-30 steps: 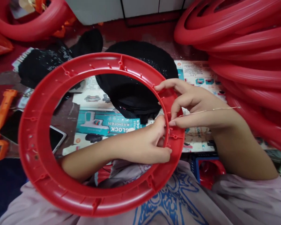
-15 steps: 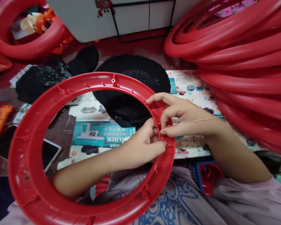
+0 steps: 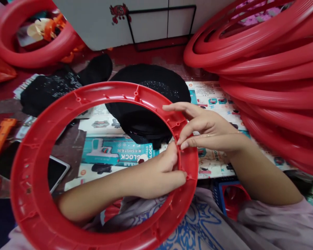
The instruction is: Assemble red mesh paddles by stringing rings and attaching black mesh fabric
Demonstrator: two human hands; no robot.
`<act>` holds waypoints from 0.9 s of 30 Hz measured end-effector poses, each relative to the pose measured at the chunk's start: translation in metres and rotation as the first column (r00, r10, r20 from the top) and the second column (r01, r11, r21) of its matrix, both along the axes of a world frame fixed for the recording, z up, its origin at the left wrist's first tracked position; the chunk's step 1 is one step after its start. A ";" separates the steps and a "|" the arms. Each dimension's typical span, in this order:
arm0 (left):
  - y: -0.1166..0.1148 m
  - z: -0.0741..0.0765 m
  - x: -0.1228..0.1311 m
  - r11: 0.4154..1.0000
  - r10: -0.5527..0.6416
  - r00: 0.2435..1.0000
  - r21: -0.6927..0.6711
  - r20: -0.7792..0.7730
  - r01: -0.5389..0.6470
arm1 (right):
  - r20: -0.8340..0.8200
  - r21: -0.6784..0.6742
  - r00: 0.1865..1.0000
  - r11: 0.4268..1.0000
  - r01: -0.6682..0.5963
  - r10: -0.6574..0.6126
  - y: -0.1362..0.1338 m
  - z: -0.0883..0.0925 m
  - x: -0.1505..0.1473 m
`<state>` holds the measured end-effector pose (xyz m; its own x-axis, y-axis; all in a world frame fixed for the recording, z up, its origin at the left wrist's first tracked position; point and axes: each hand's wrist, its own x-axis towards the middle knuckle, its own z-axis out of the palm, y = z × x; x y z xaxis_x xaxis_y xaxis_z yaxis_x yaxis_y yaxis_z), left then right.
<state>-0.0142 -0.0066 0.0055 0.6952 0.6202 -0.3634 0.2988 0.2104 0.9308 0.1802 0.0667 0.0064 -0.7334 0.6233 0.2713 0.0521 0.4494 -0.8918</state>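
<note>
A large red plastic ring (image 3: 32, 152), its ribbed, hollow side facing up, is held tilted above my lap. My left hand (image 3: 159, 173) reaches through its opening and grips the right side of the rim, the thumb lying on the ribbed face and the other fingers mostly hidden. My right hand (image 3: 206, 128) is at the same part of the ring, thumb and index fingertip brought together at the inner edge, the other fingers bent loosely. Whatever lies between those tips is too small to make out. A thin golden strand (image 3: 221, 134) runs along my right hand toward the wrist.
Black fabric with sparkles (image 3: 151, 83) lies behind the ring on printed cardboard (image 3: 101, 152). Stacked red rings (image 3: 263, 80) rise at right; another red ring (image 3: 41, 57) is far left. A phone (image 3: 58, 170), orange parts (image 3: 2, 139) and a blue basket (image 3: 220, 196) are nearby.
The ring has turned slightly clockwise between my hands. My left thumb and wrist sit a little lower, and my right fingertips remain near the inner edge.
</note>
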 end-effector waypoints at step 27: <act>-0.006 -0.004 -0.001 0.993 0.120 0.992 0.009 -0.022 -0.120 | -0.101 0.121 0.995 0.992 0.018 -0.006 0.000 -0.003 -0.003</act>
<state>-0.0149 -0.0124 0.0017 0.6069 0.7017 -0.3731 0.2928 0.2390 0.9258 0.1773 0.0671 0.0033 -0.6915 0.5898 0.4172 -0.0284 0.5549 -0.8314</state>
